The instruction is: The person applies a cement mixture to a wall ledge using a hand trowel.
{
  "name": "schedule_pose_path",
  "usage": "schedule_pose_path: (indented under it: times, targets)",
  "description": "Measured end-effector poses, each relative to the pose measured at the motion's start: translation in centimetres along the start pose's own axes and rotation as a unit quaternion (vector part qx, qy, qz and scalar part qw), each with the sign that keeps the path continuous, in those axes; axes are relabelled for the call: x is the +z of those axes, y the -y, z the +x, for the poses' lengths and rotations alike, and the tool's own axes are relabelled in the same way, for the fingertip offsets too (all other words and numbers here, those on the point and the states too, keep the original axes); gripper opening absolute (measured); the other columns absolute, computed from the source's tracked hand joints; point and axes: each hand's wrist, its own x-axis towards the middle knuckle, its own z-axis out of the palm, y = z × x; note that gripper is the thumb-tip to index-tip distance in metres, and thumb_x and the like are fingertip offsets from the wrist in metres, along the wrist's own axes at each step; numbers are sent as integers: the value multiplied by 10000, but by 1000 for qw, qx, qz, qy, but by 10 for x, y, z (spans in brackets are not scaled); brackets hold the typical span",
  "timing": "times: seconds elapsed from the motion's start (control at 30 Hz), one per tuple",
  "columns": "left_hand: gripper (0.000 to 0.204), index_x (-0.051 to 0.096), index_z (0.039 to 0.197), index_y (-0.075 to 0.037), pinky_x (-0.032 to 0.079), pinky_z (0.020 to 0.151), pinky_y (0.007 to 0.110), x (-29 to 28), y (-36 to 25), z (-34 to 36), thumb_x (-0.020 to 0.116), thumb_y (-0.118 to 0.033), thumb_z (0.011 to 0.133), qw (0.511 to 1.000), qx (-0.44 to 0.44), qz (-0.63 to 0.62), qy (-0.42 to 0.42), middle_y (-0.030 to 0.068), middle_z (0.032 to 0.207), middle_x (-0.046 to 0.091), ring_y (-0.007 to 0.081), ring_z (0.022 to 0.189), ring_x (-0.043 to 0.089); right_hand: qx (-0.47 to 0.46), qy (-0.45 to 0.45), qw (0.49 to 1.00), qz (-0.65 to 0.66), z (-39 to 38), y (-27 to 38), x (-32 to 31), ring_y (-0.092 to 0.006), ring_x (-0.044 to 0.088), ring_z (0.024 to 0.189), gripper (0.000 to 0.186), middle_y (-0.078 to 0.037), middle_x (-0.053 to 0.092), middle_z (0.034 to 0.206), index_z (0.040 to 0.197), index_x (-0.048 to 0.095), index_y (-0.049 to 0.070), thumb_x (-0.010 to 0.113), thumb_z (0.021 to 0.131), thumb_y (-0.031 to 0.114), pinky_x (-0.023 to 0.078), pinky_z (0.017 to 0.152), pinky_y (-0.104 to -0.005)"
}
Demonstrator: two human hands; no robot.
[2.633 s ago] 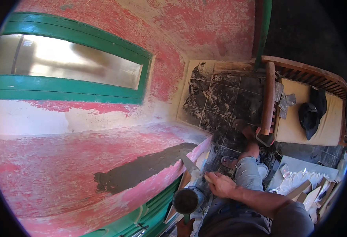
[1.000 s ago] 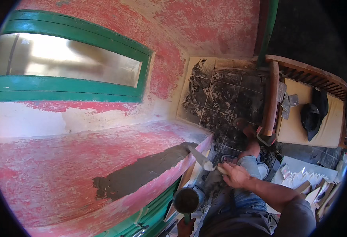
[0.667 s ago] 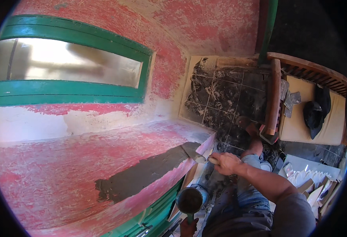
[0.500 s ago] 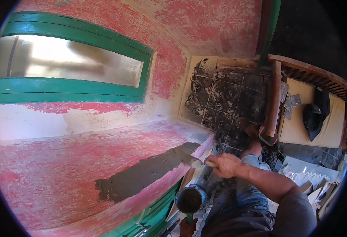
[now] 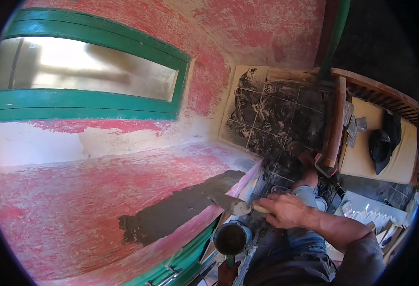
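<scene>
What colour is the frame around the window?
The window frame is green, set in a worn red wall. The head view shows it best.

A house under repair, seen at an outer wall. The red wall [image 5: 99,190] is scraped and patchy, a strip of wet grey mortar [image 5: 181,209] lies on it, and the tiled floor [image 5: 276,114] is smeared with cement.
</scene>
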Motion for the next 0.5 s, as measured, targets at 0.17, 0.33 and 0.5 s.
schedule_pose_path:
  times: [0.17, 0.33, 0.5]
  targets:
    - [392, 571, 1347, -44, 483, 600, 421, -5, -1, -6, 603, -261, 1023, 997, -58, -40, 21, 91, 817, 666, 228, 648, 588, 23, -11, 998, -49, 5, 8, -9, -424, 691, 1036, 497, -186, 663, 1211, 1419, 533, 204, 588, 925, 225, 548, 903, -552]
    - [464, 547, 1432, -34, 511, 694, 449, -3, 1, 0, 587, -262, 1030, 989, -103, -93, 49, 100, 911, 694, 242, 749, 623, 85, -47, 992, -80, 3, 7, -10, -442, 698, 987, 478, -212, 664, 1226, 1379, 556, 191, 598, 902, 200, 556, 877, -559]
    - [377, 631, 1339, -46, 519, 804, 476, 21, 26, 9, 577, -238, 1018, 994, 86, 43, -59, 138, 999, 708, 291, 881, 658, 65, -77, 994, 33, 30, -2, 12, -462, 679, 1028, 502, -234, 684, 1176, 1373, 555, 159, 608, 875, 197, 539, 916, -555]
